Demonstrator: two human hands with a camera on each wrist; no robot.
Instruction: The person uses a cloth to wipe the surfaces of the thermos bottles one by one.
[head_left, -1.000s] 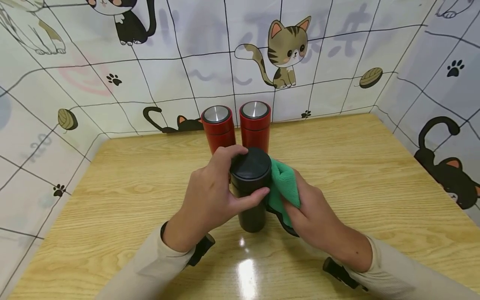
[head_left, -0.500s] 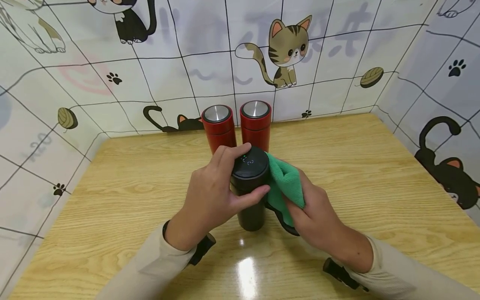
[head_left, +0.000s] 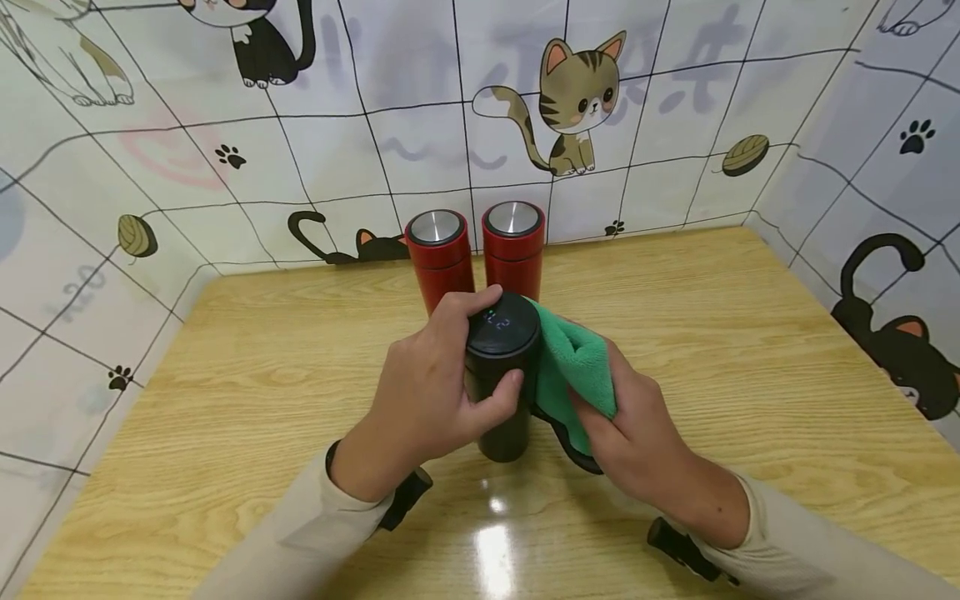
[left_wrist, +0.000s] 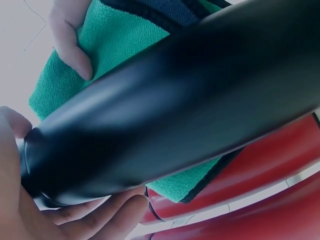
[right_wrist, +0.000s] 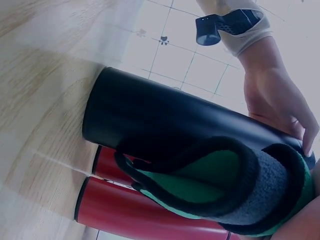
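A black vacuum flask [head_left: 504, 437] stands upright on the table in the head view, faint digits glowing on its lid [head_left: 506, 329]. My left hand [head_left: 427, 392] grips it around the top, thumb across the near side and fingers on the far left. With my right hand [head_left: 645, 425] I hold a folded green cloth [head_left: 581, 367] with dark edging against the flask's right side. In the left wrist view the cloth [left_wrist: 125, 42] shows behind the flask [left_wrist: 165, 110] and on both sides of it. A grey-blue patch of the cloth [right_wrist: 270, 182] faces the right wrist camera.
Two red flasks [head_left: 441, 275] [head_left: 513, 271] with silver-topped lids stand side by side just behind the black one. A white backdrop with cartoon cats [head_left: 420, 167] closes off the back and sides of the wooden table [head_left: 262, 367].
Digits have lit up on the black flask's lid. My right hand and the cloth have shifted slightly right. My left thumb has drawn back a little across the flask.
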